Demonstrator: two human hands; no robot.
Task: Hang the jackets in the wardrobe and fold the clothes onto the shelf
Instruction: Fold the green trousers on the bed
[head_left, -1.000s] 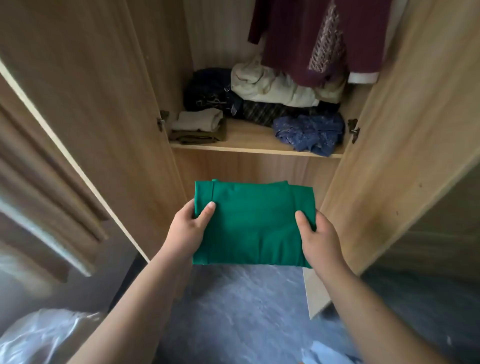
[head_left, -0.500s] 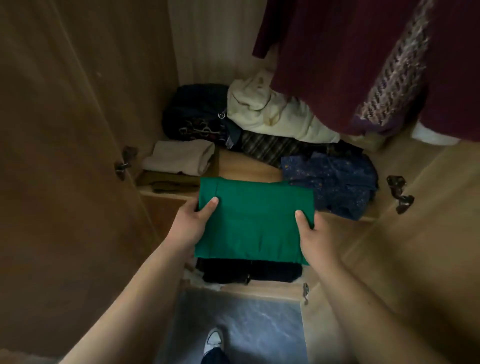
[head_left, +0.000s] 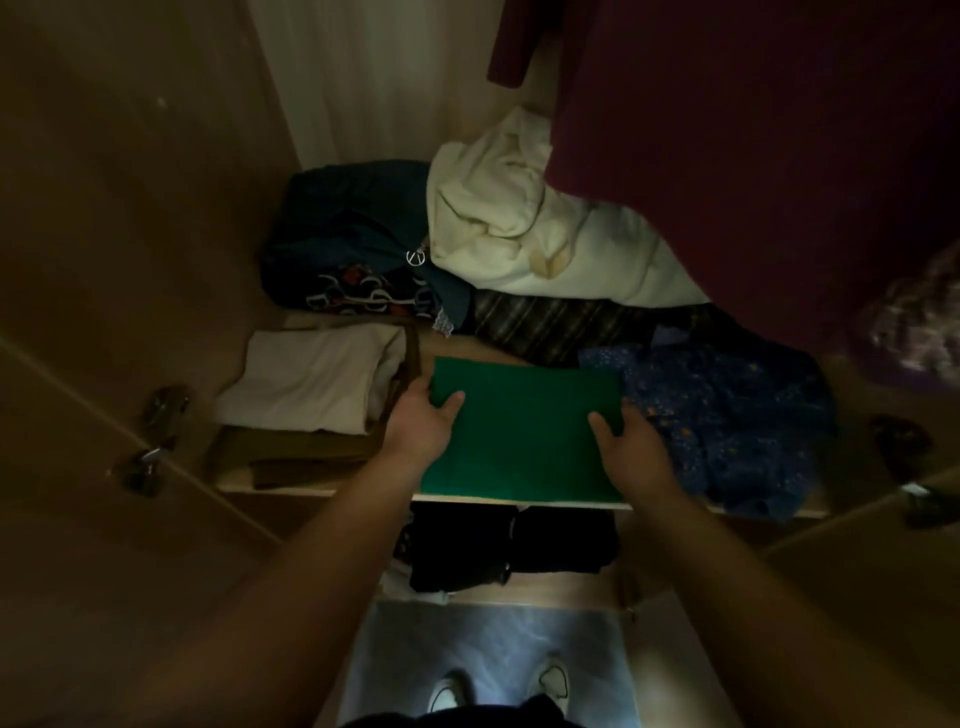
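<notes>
A flat-folded green cloth (head_left: 524, 431) lies mid-frame on the pale wooden wardrobe shelf (head_left: 457, 498), pinched at its sides by the left hand (head_left: 423, 421) and the right hand (head_left: 631, 447).

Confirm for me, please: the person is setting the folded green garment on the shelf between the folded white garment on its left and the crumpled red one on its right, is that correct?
Nearly. The head view shows the crumpled garment right of the folded green garment is dark blue with small specks, not red. The rest stands: both hands, left and right, hold the green piece on the shelf, with the folded white garment on its left.
</notes>
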